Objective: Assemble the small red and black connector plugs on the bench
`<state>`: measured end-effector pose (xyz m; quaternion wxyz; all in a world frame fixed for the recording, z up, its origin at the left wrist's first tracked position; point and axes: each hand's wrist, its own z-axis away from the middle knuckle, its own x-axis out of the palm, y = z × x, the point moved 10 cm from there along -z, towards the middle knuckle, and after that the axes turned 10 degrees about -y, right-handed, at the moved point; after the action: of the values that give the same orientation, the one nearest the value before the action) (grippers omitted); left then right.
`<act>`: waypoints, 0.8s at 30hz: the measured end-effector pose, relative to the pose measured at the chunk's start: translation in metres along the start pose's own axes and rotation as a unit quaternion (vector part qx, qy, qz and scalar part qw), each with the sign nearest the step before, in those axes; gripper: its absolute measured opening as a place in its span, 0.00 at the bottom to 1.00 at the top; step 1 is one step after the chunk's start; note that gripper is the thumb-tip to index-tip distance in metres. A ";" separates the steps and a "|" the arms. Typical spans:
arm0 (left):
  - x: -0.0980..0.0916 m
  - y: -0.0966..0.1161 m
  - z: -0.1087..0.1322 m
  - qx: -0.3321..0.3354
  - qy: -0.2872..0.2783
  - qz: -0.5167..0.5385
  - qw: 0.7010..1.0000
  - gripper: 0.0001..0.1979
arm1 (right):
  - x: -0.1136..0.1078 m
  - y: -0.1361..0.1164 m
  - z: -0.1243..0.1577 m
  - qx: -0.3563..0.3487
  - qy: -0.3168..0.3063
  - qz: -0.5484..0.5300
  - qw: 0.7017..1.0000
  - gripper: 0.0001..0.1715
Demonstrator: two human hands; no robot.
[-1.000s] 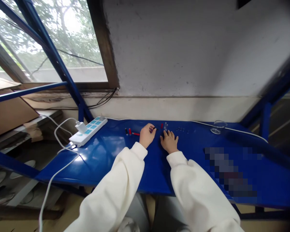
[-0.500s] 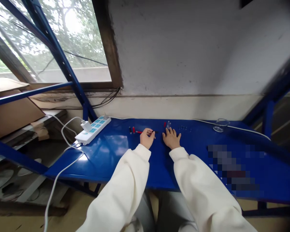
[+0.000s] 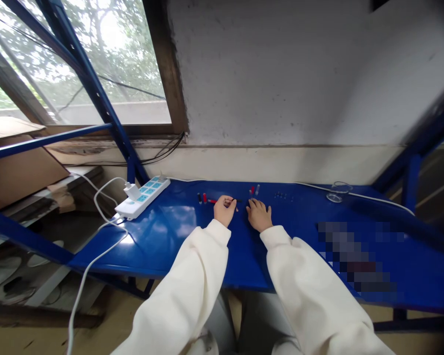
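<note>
"Two bare hands work over the blue glossy desk [image 3: 192, 254]. What has the left hand [image 3: 234, 203] got?"

"Its thumb and forefinger are pinched together on a thin dark piece [image 3: 239, 200] that pokes out past the fingertips. A slim red stick [image 3: 211, 201] runs in behind the knuckles from the other side, and I can't tell whether the two are one object."

"And the right hand [image 3: 259, 215]?"

"Palm down, partly open, fingers a little apart. The undersides of its fingertips are hidden, so I can't say whether they grip anything. Just beyond them are a small red piece [image 3: 252, 189] and a slender clear tube [image 3: 258, 189]."

"What else is hard to read?"

"The tiny clear bits [image 3: 280, 195] to the right almost vanish against the blue, and a pixelated patch [image 3: 355, 261] masks something nearer the front."

"Anything around the edges?"

"A small black cylinder [image 3: 199, 198] and a small red cylinder [image 3: 204, 198], side by side left of the red stick. Farther left, a white power strip [image 3: 142, 198] with its white cable [image 3: 84, 281] takes up that corner; far right, a clear round glass [image 3: 338, 192] is by the wall."
</note>
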<state>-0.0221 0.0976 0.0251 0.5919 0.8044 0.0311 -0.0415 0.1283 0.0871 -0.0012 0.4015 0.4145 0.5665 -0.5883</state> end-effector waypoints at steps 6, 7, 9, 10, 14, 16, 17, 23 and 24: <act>-0.007 -0.009 -0.003 -0.011 0.024 0.013 1.000 0.08 | -0.034 -0.017 0.008 -0.101 0.127 -0.138 0.977 0.16; -0.008 -0.010 -0.003 -0.014 0.026 0.016 0.999 0.08 | -0.041 -0.015 0.010 -0.111 0.153 -0.166 0.968 0.16; -0.008 -0.012 -0.003 -0.020 0.026 0.021 0.999 0.07 | -0.050 -0.010 0.014 -0.119 0.189 -0.216 0.950 0.15; -0.008 -0.012 -0.003 -0.023 0.026 0.023 0.999 0.07 | -0.053 -0.008 0.016 -0.121 0.197 -0.236 0.944 0.15; -0.010 -0.014 -0.004 -0.021 0.033 0.014 0.999 0.08 | -0.055 -0.011 0.021 -0.142 0.198 -0.276 0.930 0.14; -0.011 -0.015 -0.004 -0.019 0.038 0.010 0.999 0.08 | -0.054 -0.011 0.021 -0.143 0.196 -0.279 0.929 0.14; -0.011 -0.015 -0.004 -0.018 0.040 0.008 0.999 0.08 | -0.053 -0.010 0.021 -0.136 0.196 -0.279 0.930 0.14; -0.016 -0.018 -0.005 -0.013 0.060 0.003 0.998 0.09 | -0.053 0.001 0.018 -0.109 0.199 -0.302 0.926 0.14; -0.017 -0.019 -0.005 -0.014 0.062 0.005 0.998 0.09 | -0.053 -0.001 0.018 -0.120 0.195 -0.308 0.924 0.14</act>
<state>-0.0409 0.1077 0.0102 0.6000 0.7973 0.0646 0.0119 0.1445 0.0697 0.0490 0.1290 0.2751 0.7995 -0.5181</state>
